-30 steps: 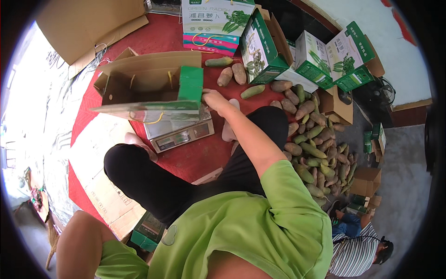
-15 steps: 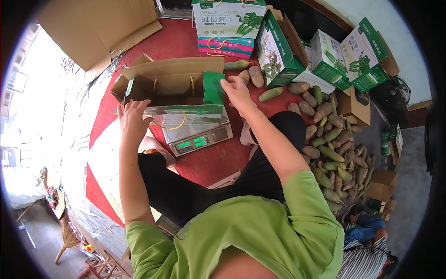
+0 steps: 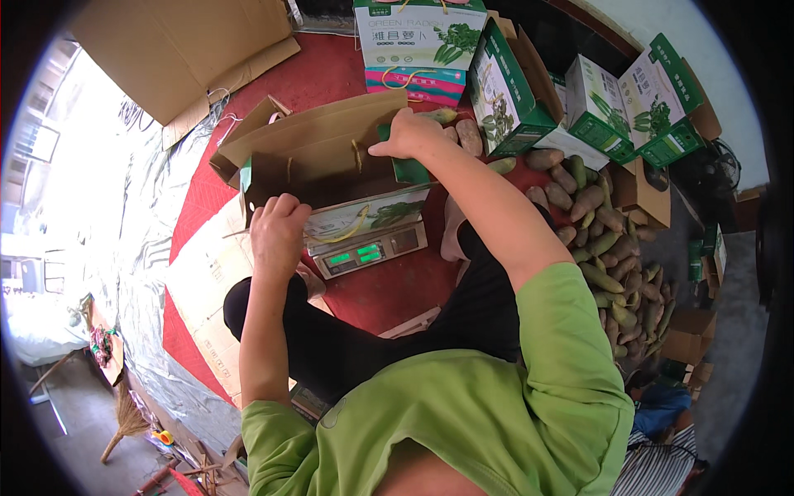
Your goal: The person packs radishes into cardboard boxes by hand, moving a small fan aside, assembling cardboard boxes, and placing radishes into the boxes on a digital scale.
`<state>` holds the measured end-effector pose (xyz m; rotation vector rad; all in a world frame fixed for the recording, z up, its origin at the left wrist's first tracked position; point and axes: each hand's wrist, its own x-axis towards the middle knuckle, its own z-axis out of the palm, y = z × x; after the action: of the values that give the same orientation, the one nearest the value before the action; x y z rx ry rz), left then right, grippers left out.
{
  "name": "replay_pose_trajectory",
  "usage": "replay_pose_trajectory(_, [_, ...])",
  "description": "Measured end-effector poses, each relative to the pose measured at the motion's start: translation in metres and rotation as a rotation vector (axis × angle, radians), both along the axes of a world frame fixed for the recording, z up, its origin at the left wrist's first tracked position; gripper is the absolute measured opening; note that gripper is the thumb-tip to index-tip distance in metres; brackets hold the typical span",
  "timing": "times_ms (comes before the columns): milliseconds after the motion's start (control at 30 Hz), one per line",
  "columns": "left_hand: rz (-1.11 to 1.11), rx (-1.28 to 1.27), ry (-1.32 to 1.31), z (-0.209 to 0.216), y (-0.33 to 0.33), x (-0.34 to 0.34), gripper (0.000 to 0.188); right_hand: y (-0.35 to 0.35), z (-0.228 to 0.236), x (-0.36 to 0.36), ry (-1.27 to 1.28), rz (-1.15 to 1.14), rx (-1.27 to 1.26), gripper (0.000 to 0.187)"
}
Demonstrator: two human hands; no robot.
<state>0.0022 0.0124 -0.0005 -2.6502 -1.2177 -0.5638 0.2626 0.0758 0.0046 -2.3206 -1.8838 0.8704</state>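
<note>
Carton (image 3: pixel 327 169) on the scale (image 3: pixel 376 250), vegetable heap (image 3: pixel 624 285) to the right.

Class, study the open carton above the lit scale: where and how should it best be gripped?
Likely low on its two end walls, one hand from each side: the carton stands mouth up, longer from left to right, and its raised far flap looks thin, so would probably bend.
</note>
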Motion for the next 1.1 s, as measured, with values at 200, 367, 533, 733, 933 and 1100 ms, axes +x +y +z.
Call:
replay_pose_trajectory(200, [-0.062, 0.003, -0.062, -0.011, -0.012, 0.014, 0.013, 0.015, -0.035, 0.001, -0.289, -0.049, -0.037, 0.059])
replay_pose_trajectory(367, [-0.046, -0.011, -0.058, -0.011, -0.012, 0.010, 0.013, 0.027, -0.036, 0.032, -0.029, -0.020, 0.252, 0.032])
replay_pose_trajectory(533, [0.004, 0.000, -0.055, -0.017, -0.010, 0.010, 0.015, 0.027, -0.051, 0.072, 0.171, -0.118, 0.306, 0.031])
replay_pose_trajectory(733, [0.157, -0.259, -0.063, -0.006, -0.002, 0.013, 0.031, 0.003, -0.072, 0.106, 0.347, -0.128, 0.449, 0.045])
replay_pose_trajectory(933, [0.302, -0.324, -0.008, -0.005, -0.006, -0.008, 0.015, -0.089, -0.049, 0.141, 0.806, -0.402, 0.329, 0.047])
replay_pose_trajectory(1100, [0.247, -0.316, -0.024, -0.009, -0.003, -0.003, 0.010, -0.219, -0.140, 0.227, 0.369, -0.540, 0.401, 0.039])
